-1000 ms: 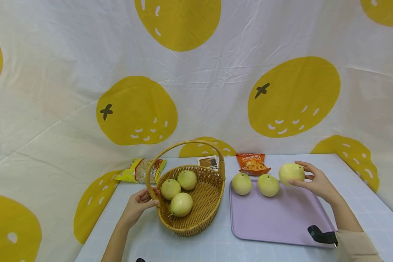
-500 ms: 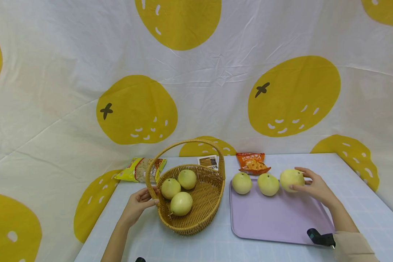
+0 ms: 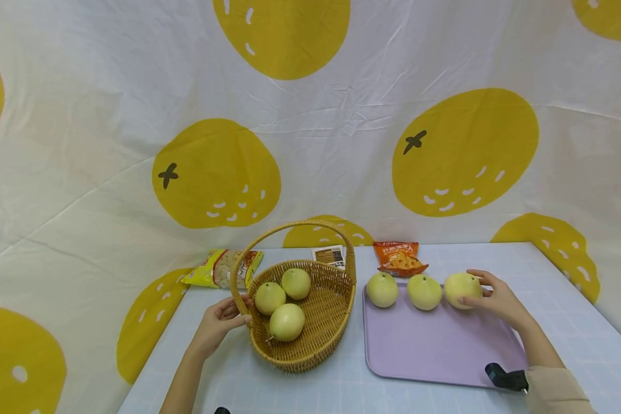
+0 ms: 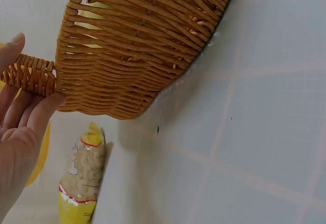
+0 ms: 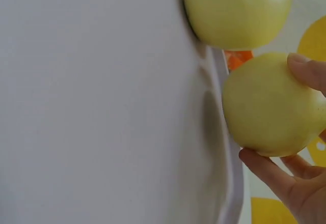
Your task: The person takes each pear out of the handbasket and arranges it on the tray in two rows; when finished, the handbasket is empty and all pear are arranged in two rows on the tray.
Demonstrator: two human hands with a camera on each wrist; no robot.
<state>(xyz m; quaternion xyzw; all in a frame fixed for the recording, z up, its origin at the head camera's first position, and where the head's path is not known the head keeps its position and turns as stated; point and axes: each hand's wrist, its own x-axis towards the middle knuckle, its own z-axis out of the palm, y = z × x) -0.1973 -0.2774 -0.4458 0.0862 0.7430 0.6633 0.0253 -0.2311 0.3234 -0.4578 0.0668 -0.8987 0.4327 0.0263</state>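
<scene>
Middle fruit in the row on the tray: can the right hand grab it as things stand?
Probably not right now: the right hand is holding the rightmost fruit, which is between it and the middle fruit. With that hand freed, the way in over the near part of the tray looks open.

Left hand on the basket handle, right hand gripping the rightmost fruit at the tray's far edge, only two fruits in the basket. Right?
Fruit count is off: the basket holds three fruits, not two, per the head view. Rest is right: left hand on the handle, right hand gripping the rightmost fruit at the tray's far edge.
</scene>
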